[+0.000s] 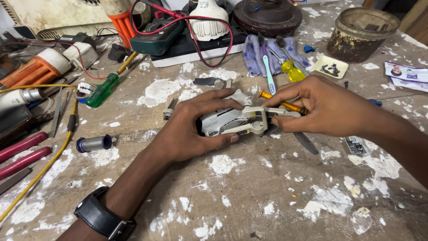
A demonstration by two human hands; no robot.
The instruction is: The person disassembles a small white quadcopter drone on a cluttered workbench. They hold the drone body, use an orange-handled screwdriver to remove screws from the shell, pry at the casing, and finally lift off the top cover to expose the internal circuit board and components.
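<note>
Left hand (pixel 191 129) around grey drone (pixel 229 119) over paint-flecked workbench (pixel 267 196), tools nearby.

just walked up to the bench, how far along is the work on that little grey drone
Partly open at most: the grey drone looks whole, shell on, one dark propeller blade sticking out. In hand: left hand grips the body, right hand works an orange-handled screwdriver at an arm. No removed drone parts visible, so most remains.

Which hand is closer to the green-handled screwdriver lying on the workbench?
Left. The left hand grips the small grey drone, nearer the green-handled screwdriver; the right hand works beyond the drone.
</note>
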